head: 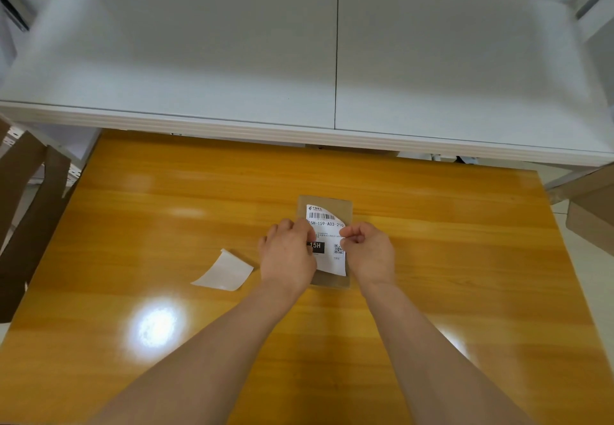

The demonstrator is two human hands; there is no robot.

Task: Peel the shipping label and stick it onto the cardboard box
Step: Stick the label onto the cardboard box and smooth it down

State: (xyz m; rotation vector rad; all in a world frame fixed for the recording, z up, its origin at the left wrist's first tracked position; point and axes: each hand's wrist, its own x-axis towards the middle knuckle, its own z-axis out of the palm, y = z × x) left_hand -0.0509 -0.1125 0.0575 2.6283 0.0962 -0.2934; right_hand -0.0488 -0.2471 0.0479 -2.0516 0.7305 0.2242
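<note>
A small flat cardboard box [344, 207] lies on the yellow wooden table [199, 192]. Over it is the white shipping label [327, 230], printed with a barcode, "15H" and a QR code, its far right corner curled. My left hand [287, 253] pinches the label's left edge. At the label's right edge my right hand [368, 252] pinches it with thumb and fingertips. Both hands cover parts of the label and the box's near end. I cannot tell how much of the label touches the box.
A curled white backing sheet [224, 273] lies on the table left of my hands. A white shelf [299, 125] overhangs the table's far edge. Brown cardboard pieces [26, 208] stand at the left, and more cardboard boxes [589, 212] at the right.
</note>
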